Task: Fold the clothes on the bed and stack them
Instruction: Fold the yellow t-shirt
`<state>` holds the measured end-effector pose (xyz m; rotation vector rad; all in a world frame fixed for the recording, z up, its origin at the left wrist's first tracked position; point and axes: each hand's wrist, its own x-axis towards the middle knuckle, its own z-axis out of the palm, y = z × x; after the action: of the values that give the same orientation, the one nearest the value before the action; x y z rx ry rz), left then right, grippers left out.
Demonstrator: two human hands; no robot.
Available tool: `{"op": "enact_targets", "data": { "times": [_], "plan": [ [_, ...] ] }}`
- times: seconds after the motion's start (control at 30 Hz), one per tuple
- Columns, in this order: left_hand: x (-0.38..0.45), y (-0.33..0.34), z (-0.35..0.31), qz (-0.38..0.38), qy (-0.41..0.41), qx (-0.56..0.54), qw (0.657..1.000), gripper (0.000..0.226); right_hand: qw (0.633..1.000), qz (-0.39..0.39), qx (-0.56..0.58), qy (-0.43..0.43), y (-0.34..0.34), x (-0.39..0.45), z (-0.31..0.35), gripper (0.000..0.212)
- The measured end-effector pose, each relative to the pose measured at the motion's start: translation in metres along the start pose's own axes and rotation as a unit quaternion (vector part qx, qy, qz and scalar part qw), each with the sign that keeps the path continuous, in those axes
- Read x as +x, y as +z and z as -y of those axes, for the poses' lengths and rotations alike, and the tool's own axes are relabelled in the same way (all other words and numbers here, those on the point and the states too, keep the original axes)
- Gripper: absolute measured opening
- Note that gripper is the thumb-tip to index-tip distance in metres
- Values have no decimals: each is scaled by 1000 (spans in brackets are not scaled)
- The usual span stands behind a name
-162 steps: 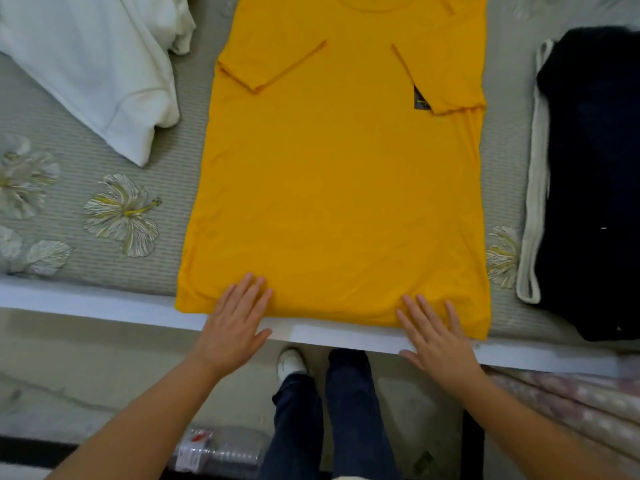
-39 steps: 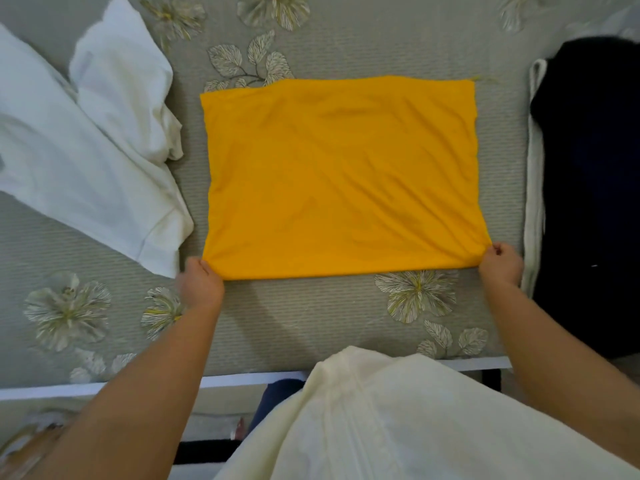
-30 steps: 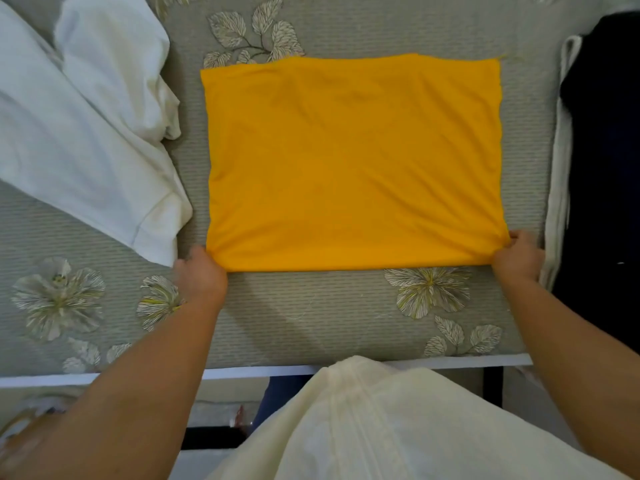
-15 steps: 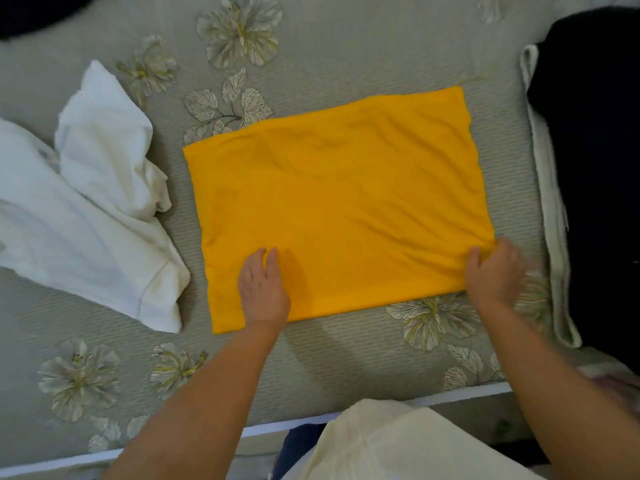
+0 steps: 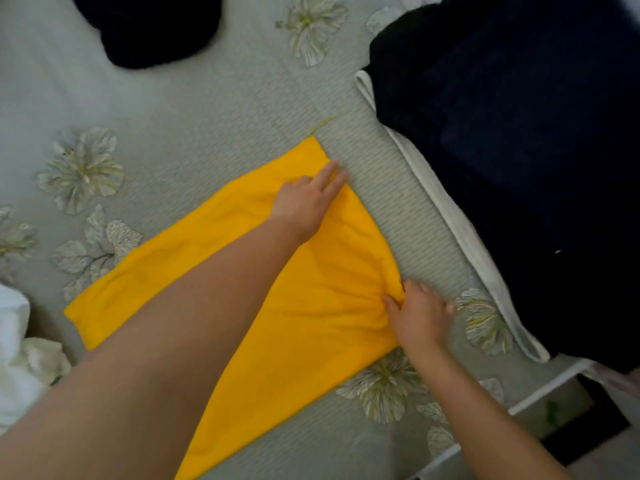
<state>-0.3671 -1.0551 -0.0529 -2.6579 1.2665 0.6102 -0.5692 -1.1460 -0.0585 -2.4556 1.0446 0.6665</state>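
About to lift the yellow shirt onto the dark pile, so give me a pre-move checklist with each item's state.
1. Yellow shirt folded to a rectangle: ok.
2. Left hand flat on its far right edge: ok.
3. Right hand has a hold: ok, fingers pinch the bunched near right edge.
4. Fabric smooth: not ok, creased at the pinch.
5. Dark folded pile lies beside it on the right: ok.
6. Underside layers aligned: cannot tell.
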Motion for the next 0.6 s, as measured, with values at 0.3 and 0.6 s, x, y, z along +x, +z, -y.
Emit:
{"op": "enact_targets", "data": {
  "times": [0.3, 0.6],
  "plan": [
    [40, -21, 16, 56, 12, 63, 996, 28, 998, 0, 52, -36, -26, 20, -10, 11],
    [3, -48, 46, -161, -14, -88, 983, 22, 977, -166, 88, -99, -93, 40, 2, 16]
  ]
}}
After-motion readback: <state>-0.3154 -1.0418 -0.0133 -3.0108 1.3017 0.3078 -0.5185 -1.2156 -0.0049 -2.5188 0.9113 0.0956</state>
